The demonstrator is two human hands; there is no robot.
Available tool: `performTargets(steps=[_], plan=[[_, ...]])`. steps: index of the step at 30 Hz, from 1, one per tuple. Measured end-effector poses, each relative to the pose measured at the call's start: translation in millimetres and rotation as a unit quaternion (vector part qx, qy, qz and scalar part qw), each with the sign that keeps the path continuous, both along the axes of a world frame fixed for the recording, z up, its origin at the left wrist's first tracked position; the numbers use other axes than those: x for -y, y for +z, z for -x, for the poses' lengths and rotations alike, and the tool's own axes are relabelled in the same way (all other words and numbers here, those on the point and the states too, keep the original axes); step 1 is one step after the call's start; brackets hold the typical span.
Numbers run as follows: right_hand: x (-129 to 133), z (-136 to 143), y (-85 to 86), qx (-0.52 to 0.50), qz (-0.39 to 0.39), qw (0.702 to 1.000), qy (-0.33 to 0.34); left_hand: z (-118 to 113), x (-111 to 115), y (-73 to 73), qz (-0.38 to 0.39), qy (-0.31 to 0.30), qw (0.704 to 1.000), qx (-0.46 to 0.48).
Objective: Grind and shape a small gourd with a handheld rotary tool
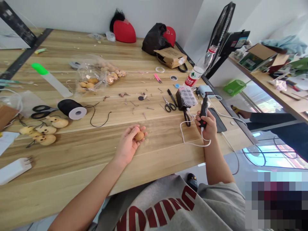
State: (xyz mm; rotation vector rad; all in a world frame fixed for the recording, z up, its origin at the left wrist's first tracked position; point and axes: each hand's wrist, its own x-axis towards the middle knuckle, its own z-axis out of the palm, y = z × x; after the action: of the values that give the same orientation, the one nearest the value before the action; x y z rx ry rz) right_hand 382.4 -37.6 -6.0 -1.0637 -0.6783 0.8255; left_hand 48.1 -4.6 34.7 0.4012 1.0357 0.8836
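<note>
My left hand (128,141) is closed on a small brown gourd (139,136) just above the near part of the table. In my right hand (209,123) is a black rotary tool (204,112), held upright with its tip pointing up and a white cable (195,144) plugged into its lower end. A black case with a clear lid (187,96) stands just left of the tool. Several small bits (144,96) lie scattered across the middle of the table. Beneath my right hand a dark phone (216,120) lies flat.
Several gourds with drawn faces (47,130) lie at the left, near a black thread spool (72,109). Bags of gourds (91,78) sit farther back. Scissors (169,104), a marker (172,98) and a water bottle (196,72) stand or lie toward the right. Behind them is a cardboard box (170,57).
</note>
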Motion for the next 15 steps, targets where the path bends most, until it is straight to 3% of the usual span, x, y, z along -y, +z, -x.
performTargets(steps=[4,6,8,11,15], plan=[[7.6,9.9,13.8,0.028,-0.001,1.0,-0.007,1.7,0.5,-1.6,-0.03,0.019,0.999,0.016],[11.1,16.9,24.0,0.037,0.002,0.999,0.021,3.9,-1.2,-2.9,-0.049,0.035,0.998,0.02],[11.2,24.9,33.5,0.12,0.038,0.991,0.033,6.6,-5.0,-4.8,-0.066,0.051,0.996,0.025],[3.8,45.4,43.3,0.263,0.137,0.948,0.113,10.0,-10.7,-6.5,-0.077,0.069,0.994,0.026],[-20.4,88.7,46.3,0.409,0.14,0.886,0.169,9.8,-13.2,-3.4,-0.077,0.09,0.993,0.019]])
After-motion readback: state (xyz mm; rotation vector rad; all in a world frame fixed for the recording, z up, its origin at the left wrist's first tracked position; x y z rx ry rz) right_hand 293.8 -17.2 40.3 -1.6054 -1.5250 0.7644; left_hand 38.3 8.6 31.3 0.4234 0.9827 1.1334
